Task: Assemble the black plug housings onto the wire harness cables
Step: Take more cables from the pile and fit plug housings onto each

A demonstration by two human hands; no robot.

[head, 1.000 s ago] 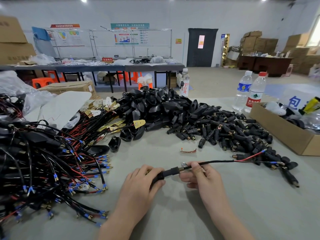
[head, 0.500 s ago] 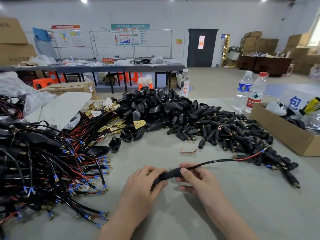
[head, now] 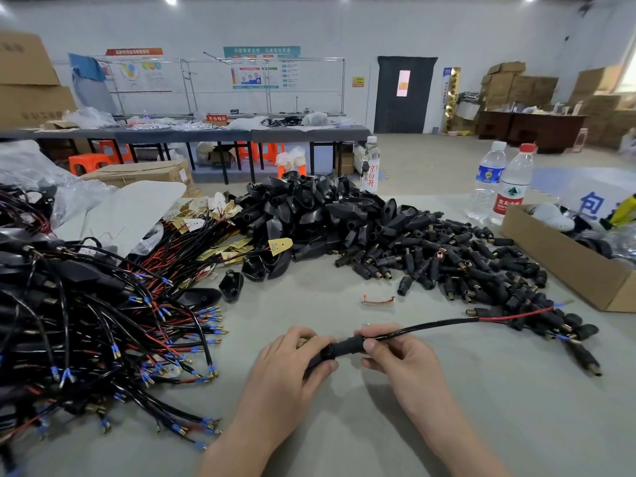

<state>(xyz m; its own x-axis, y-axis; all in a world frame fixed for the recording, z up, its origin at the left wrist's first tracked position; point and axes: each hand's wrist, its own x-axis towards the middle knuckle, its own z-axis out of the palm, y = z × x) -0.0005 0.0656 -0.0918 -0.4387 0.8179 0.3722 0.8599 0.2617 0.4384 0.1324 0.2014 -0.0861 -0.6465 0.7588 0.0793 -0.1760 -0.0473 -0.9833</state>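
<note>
Both hands are meeting just in front of the pile of black plugs (head: 447,263), palms down. L hand (head: 285,366) is curling round the plug housing (head: 340,349), thumb underneath. R hand (head: 399,356) is pinching the cable (head: 423,327) where it enters (its red lead (head: 516,316) is trailing into the pile).

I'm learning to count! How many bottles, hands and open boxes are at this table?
Bottles: 3 (red-writing bottle, blue-label bottle, red-label bottle)
Hands: 2 (left hand gripping the plug housing, right hand pinching the cable)
Boxes: 1 (open cardboard box)
Total: 6
</note>
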